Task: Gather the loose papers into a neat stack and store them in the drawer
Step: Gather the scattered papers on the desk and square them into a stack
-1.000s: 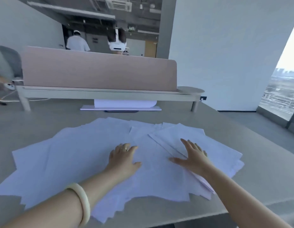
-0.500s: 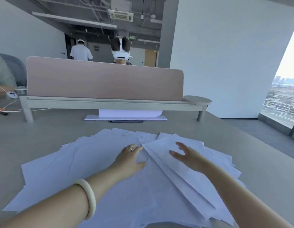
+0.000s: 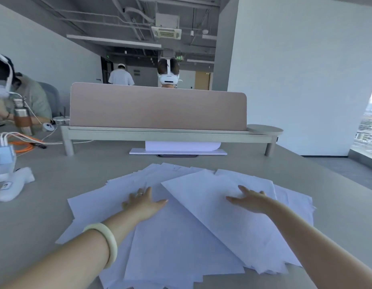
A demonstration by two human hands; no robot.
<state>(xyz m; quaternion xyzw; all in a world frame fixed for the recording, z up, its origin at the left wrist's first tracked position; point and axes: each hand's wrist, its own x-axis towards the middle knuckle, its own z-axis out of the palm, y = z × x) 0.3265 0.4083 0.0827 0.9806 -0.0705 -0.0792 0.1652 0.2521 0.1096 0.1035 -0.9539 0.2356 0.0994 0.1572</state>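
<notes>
Several loose white papers lie fanned and overlapping across the grey desk in front of me. My left hand rests flat on the left part of the spread, fingers straight, a pale bangle on its wrist. My right hand lies on the top sheets at the right, fingers extended. Neither hand grips a sheet. No drawer is in view.
A pink divider screen on a low shelf crosses the desk's far side, with a white stand under it. At the left lie a white controller, cables and a metal bottle. People sit beyond and at the left.
The right-hand sheets have been slid leftward over the middle of the spread, with my right hand moving forward on them. The camera has tilted up, so more of the room shows.
</notes>
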